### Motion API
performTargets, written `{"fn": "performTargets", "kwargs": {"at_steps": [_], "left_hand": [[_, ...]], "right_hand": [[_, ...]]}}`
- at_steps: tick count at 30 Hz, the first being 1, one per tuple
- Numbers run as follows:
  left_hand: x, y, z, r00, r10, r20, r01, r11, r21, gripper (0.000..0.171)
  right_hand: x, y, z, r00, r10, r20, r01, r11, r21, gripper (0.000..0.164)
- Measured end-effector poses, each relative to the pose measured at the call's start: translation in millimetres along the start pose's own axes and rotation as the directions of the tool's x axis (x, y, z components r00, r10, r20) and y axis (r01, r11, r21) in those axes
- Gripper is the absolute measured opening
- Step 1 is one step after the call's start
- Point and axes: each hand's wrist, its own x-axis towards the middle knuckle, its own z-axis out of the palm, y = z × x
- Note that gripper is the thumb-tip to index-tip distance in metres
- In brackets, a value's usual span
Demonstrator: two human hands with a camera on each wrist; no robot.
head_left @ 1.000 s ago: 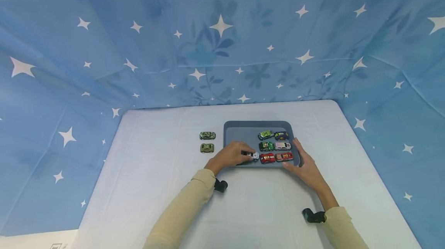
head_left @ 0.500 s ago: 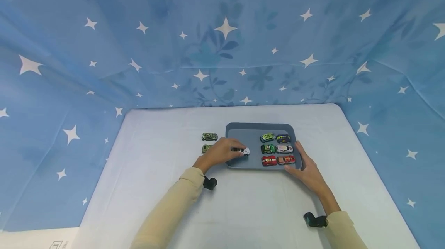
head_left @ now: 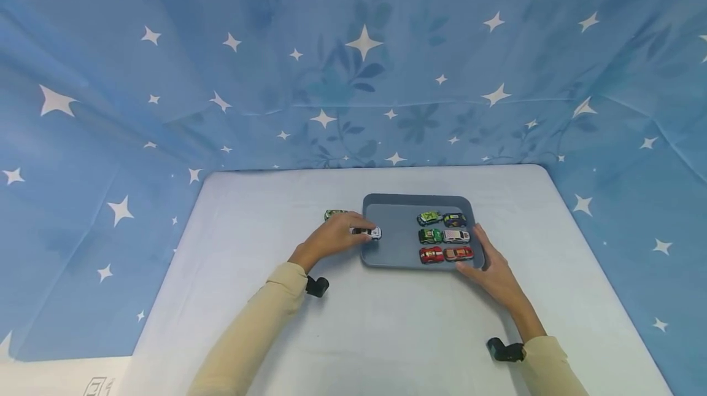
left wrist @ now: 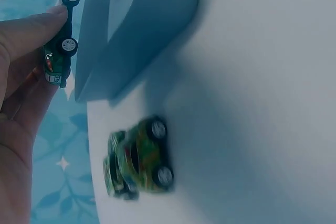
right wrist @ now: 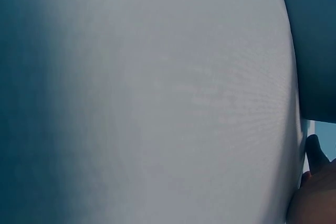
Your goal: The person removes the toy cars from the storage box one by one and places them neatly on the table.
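My left hand [head_left: 334,233] pinches a toy car [head_left: 374,233] with a white front and dark body, over the left edge of the grey-blue tray [head_left: 414,199]. In the left wrist view, thumb and fingers hold this car [left wrist: 64,45] above the table, apart from the tray wall [left wrist: 131,61]. Camouflage toy cars [left wrist: 144,156] stand on the table below; from the head, one [head_left: 334,213] shows partly and the other is hidden behind the hand. My right hand [head_left: 497,276] rests at the tray's front right corner, thumb and fingers spread along its edges.
Inside the tray's right half, several toy cars stand in two columns, among them a red one [head_left: 431,255], a green one [head_left: 429,236] and a white one [head_left: 455,236]. A white table [head_left: 386,334] carries everything; a blue starry curtain [head_left: 248,77] hangs behind.
My left hand has lifted the white-fronted car from beside the red car and carried it left to the tray's left edge. The right hand stays at the tray corner.
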Motion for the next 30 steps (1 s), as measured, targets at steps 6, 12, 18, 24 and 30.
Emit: {"fn": "performTargets", "kwargs": {"at_steps": [6, 12, 18, 24, 30], "left_hand": [[-12.2, -11.4, -7.5, 0.999, 0.030, -0.025, -0.030, 0.999, 0.023, 0.031], [-28.3, -20.2, -12.7, 0.998, 0.023, -0.056, -0.020, 0.999, 0.040, 0.031], [-46.4, -26.7, -13.5, 0.999, -0.025, -0.048, 0.027, 0.999, 0.041, 0.030], [-57.9, -33.7, -10.1, 0.997, -0.048, -0.057, 0.051, 0.997, 0.052, 0.030], [-66.3, -39.1, -5.2, 0.997, -0.065, -0.043, 0.067, 0.997, 0.047, 0.029]], "right_hand": [[-0.5, 1.0, -0.6, 1.000, 0.008, -0.007, -0.008, 1.000, -0.009, 0.107], [-0.4, 2.6, 0.7, 1.000, 0.001, -0.007, -0.001, 1.000, -0.013, 0.106], [0.4, 2.0, -0.2, 1.000, -0.002, -0.006, 0.002, 1.000, -0.005, 0.106], [0.4, 0.8, -1.1, 1.000, -0.008, -0.008, 0.008, 1.000, 0.000, 0.106], [0.9, 1.4, 0.5, 1.000, -0.012, -0.009, 0.013, 1.000, 0.014, 0.106]]}}
